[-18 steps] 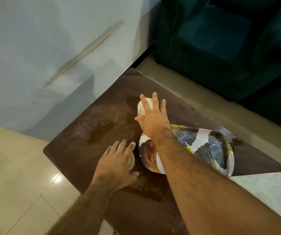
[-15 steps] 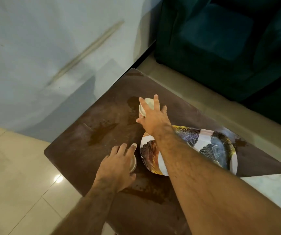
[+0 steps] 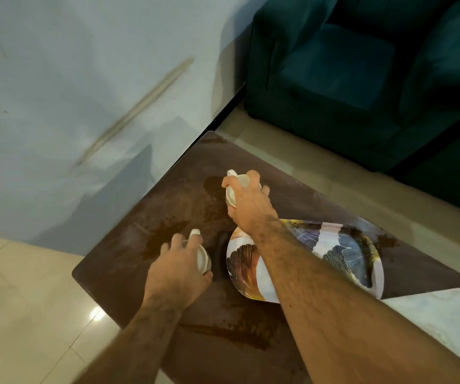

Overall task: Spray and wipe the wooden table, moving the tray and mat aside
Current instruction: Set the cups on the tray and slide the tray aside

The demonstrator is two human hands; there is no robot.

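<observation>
The dark wooden table [image 3: 145, 234] carries brown stains and wet patches. A patterned oval tray [image 3: 342, 250] lies on its right half, partly under my right forearm. My right hand [image 3: 248, 206] is closed from above around a white cup [image 3: 237, 187] just beyond the tray's left end. Nearer to me, my left hand [image 3: 176, 270] wraps around a second white cup [image 3: 204, 259] to the left of the tray. A pale marble-look mat [image 3: 445, 320] shows at the table's near right corner.
A dark green armchair [image 3: 362, 79] stands beyond the table on the right. A pale wall [image 3: 84, 79] runs along the table's left side. Beige floor tiles [image 3: 15, 300] lie at the lower left.
Both hands have closed their fingers down around the two white cups; earlier the fingers were spread over them. The tray and mat have stayed in place.
</observation>
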